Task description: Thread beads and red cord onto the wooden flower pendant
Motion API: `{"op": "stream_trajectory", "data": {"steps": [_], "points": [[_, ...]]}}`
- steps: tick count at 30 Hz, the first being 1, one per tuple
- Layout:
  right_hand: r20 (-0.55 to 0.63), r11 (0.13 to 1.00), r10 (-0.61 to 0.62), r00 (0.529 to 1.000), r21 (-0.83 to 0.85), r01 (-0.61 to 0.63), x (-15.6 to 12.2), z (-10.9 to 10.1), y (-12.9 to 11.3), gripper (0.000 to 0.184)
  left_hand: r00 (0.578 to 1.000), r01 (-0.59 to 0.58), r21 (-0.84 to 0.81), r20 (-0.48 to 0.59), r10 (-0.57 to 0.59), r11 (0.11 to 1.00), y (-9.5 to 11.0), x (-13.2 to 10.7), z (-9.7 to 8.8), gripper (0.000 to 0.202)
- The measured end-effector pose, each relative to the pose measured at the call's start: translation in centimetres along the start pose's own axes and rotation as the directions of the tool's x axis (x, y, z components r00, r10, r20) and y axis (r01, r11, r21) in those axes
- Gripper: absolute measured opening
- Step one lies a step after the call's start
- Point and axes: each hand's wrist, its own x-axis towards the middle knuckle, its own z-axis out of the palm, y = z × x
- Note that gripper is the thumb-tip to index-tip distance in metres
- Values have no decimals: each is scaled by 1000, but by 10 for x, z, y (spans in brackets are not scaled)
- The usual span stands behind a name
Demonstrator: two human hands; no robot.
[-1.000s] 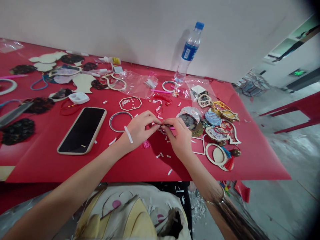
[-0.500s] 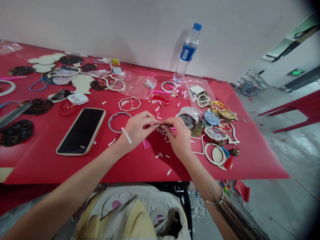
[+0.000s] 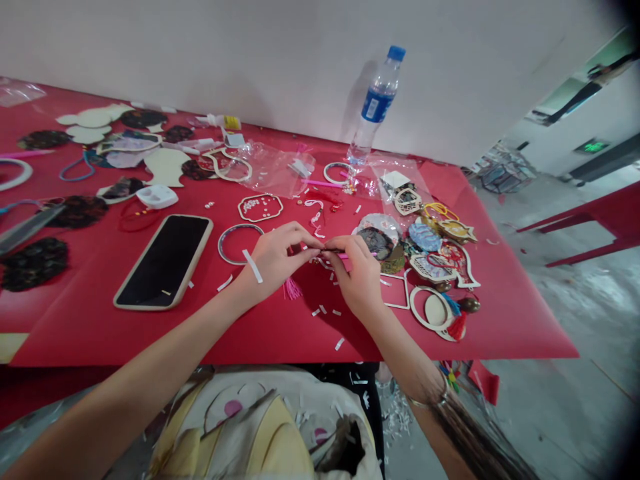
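Over the middle of the red table, my left hand (image 3: 277, 259) pinches a small dark flat piece (image 3: 329, 251) between thumb and fingertips. My right hand (image 3: 358, 272) grips the other end of it, so the fingertips of both hands almost meet. Fingers cover most of the piece, and its kind cannot be made out. A white paper strip (image 3: 253, 266) clings to my left wrist. Below the fingers hangs or lies a pink tassel (image 3: 293, 289). Left of my left hand lies a round ring frame (image 3: 225, 245). Patterned round pieces (image 3: 375, 241) lie just beyond my right hand.
A phone (image 3: 165, 263) lies on the red table (image 3: 280, 333) at left. A water bottle (image 3: 376, 107) stands by the wall. Wooden frames and pendants (image 3: 434, 308) crowd the right side; dark round pieces (image 3: 35, 265) and a pale blade (image 3: 30, 230) lie far left.
Both hands stay in nearly the same place, still pinching the dark piece, which now looks flatter and more edge-on. The view has shifted very slightly.
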Motion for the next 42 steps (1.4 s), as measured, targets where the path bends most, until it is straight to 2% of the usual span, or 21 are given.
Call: {"op": "stream_trajectory", "data": {"steps": [5,9,17,26,34,42], "points": [[24,1000,-12,1000,-2,12,0,-1,-1,4,998,14,-16,53,-14,1000,-3,2,-1,9],[30,1000,-24,999,17,23,0,-1,-1,4,997,-25,-3,77,25,1000,-3,2,-3,9],[23,999,-38,999,23,37,0,-2,-2,5,992,-113,13,58,113,993,-1,0,-3,7],[54,997,-35,998,72,31,1,-4,-3,9,968,-249,133,31,247,959,-1,-2,-4,7],[64,997,-45,997,61,41,1,-7,-1,11,975,-220,144,77,211,965,0,-2,-4,7],[-64,994,-75,995,-80,69,0,-8,-1,9,983,-155,136,120,139,978,0,-3,-3,10]]}}
